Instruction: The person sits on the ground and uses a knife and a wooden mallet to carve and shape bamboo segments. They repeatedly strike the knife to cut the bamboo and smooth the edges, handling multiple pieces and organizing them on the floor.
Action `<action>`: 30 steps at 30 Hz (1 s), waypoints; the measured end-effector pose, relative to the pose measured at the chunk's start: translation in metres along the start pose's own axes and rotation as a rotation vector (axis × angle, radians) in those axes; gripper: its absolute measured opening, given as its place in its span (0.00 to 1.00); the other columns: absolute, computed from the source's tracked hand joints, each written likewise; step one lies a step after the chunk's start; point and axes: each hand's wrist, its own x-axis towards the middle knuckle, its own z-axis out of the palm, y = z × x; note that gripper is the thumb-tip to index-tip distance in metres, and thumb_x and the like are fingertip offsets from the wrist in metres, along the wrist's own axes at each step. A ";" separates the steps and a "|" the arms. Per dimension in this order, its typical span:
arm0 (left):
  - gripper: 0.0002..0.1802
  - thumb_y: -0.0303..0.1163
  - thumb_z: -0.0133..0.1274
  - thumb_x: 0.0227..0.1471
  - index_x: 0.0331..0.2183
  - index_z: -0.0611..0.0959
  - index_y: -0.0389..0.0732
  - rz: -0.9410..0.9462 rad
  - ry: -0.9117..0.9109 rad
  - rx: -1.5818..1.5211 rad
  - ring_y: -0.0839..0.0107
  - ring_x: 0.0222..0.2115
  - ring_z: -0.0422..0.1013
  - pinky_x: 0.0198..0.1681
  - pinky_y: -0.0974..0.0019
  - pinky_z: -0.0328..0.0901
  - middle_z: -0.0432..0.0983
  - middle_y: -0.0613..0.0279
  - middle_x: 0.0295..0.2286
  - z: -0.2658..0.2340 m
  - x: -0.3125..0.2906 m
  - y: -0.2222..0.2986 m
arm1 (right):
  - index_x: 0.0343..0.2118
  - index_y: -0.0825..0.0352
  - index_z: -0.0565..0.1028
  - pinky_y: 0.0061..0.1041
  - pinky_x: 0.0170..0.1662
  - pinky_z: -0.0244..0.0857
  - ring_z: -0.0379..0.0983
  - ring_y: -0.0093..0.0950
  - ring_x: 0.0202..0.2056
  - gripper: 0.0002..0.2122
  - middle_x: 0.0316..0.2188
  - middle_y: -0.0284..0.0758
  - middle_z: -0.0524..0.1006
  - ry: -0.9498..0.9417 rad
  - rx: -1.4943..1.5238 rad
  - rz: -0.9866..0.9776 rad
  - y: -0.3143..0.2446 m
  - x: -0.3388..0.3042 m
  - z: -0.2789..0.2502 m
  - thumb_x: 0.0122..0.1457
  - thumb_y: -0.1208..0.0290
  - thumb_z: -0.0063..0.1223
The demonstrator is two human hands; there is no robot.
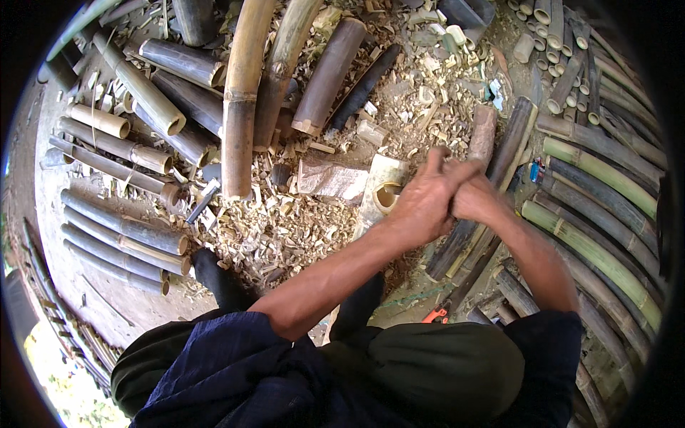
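My left hand point(427, 203) and my right hand point(474, 194) are pressed together in front of me, with the fingers closed and overlapping. Whatever lies between them, if anything, is hidden. Just left of my left hand is a pale, stripped bamboo piece point(378, 178) with a hole cut in its side; I cannot tell whether the hand touches it. Beyond my hands lies a reddish-brown length of wood point(483, 132). A dark split bamboo length point(515, 143) slants past the right side of my right hand.
Wood chips point(285, 228) cover the ground around a rough wooden block point(332, 180). Two long bamboo poles point(241, 107) rise at the far left. Cut bamboo tubes point(128, 221) lie left, and green and dark poles point(599, 171) fill the right. An orange-handled tool point(435, 314) lies near my knee.
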 end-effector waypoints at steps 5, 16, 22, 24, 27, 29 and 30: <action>0.54 0.14 0.64 0.37 0.66 0.61 0.41 0.016 0.559 -0.086 0.38 0.59 0.61 0.58 0.46 0.71 0.53 0.32 0.59 0.012 -0.014 -0.023 | 0.38 0.64 0.79 0.35 0.44 0.75 0.77 0.31 0.39 0.16 0.36 0.36 0.81 0.127 -0.498 -0.297 -0.036 0.041 -0.029 0.46 0.68 0.70; 0.60 0.18 0.65 0.36 0.68 0.54 0.49 -0.052 0.131 0.161 0.31 0.57 0.59 0.59 0.42 0.61 0.50 0.32 0.60 0.070 -0.053 -0.004 | 0.38 0.69 0.76 0.44 0.45 0.71 0.77 0.48 0.37 0.15 0.31 0.46 0.78 0.341 -0.086 -0.275 0.020 -0.037 0.073 0.49 0.69 0.62; 0.64 0.21 0.66 0.34 0.69 0.50 0.56 -0.078 -0.323 0.224 0.33 0.55 0.66 0.57 0.45 0.67 0.53 0.31 0.61 0.031 -0.058 -0.001 | 0.53 0.65 0.72 0.40 0.55 0.68 0.71 0.41 0.54 0.25 0.48 0.47 0.75 0.365 0.791 -0.007 -0.022 -0.037 0.132 0.51 0.69 0.63; 0.65 0.27 0.69 0.32 0.70 0.53 0.53 -0.130 -0.672 0.289 0.37 0.55 0.68 0.56 0.47 0.68 0.56 0.30 0.61 0.017 -0.046 0.000 | 0.56 0.63 0.70 0.39 0.57 0.67 0.69 0.38 0.58 0.26 0.51 0.44 0.74 0.343 1.145 0.134 -0.028 -0.025 0.204 0.52 0.69 0.63; 0.61 0.29 0.68 0.32 0.68 0.59 0.52 -0.039 -0.938 0.467 0.36 0.58 0.65 0.60 0.45 0.64 0.58 0.35 0.62 -0.008 -0.039 0.005 | 0.60 0.60 0.67 0.37 0.61 0.64 0.67 0.35 0.60 0.25 0.54 0.40 0.72 0.324 1.198 0.081 -0.051 0.003 0.282 0.59 0.67 0.59; 0.60 0.30 0.68 0.36 0.68 0.56 0.53 0.217 -0.511 0.609 0.36 0.60 0.63 0.63 0.41 0.60 0.60 0.37 0.61 -0.028 -0.073 0.000 | 0.60 0.59 0.67 0.37 0.61 0.62 0.68 0.35 0.58 0.22 0.53 0.39 0.72 0.468 1.325 -0.113 -0.097 -0.016 0.209 0.64 0.62 0.54; 0.60 0.32 0.68 0.37 0.69 0.55 0.50 0.106 -0.311 0.554 0.38 0.59 0.64 0.63 0.43 0.61 0.61 0.37 0.60 -0.036 -0.087 0.022 | 0.60 0.59 0.66 0.38 0.62 0.61 0.69 0.35 0.57 0.21 0.53 0.38 0.72 0.453 1.542 -0.109 -0.106 -0.030 0.184 0.66 0.60 0.52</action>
